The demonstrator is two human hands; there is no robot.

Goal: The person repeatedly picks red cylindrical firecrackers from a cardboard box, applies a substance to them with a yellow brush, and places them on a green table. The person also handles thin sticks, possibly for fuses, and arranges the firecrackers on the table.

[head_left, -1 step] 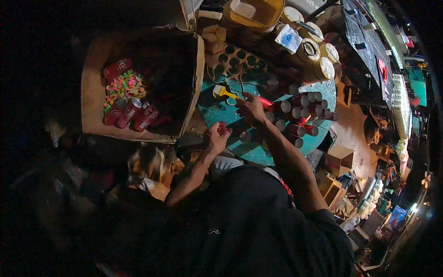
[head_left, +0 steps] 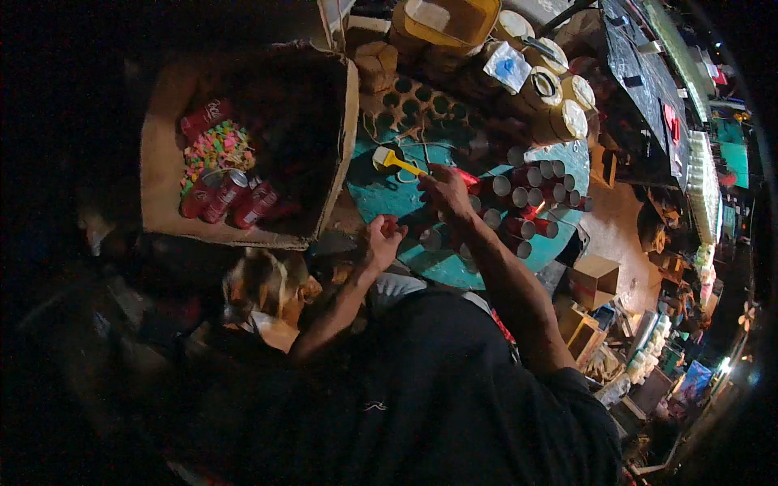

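My right hand (head_left: 446, 193) is closed round the end of a flat brush with a yellow handle (head_left: 407, 165). The brush's pale head lies over a small dark round shape on the turquoise round table (head_left: 369, 190). Just beyond my right hand is a bright red tube (head_left: 467, 178); whether the hand touches it I cannot tell. Near the table's front edge my left hand (head_left: 384, 241) has its fingers curled, and what they hold, if anything, is too dark to make out. To the right, several red tubes with grey round ends (head_left: 520, 196) stand or lie close together.
At the left, an open cardboard box (head_left: 334, 194) holds red cans (head_left: 228, 198) and small coloured pieces (head_left: 217, 150). Behind the table are a holed board (head_left: 412, 107), round pale-topped containers (head_left: 569, 120) and a yellow tub (head_left: 454, 36). A small carton (head_left: 596, 279) sits at the right.
My right hand and the brush have shifted very slightly to the right. My left hand looks the same.
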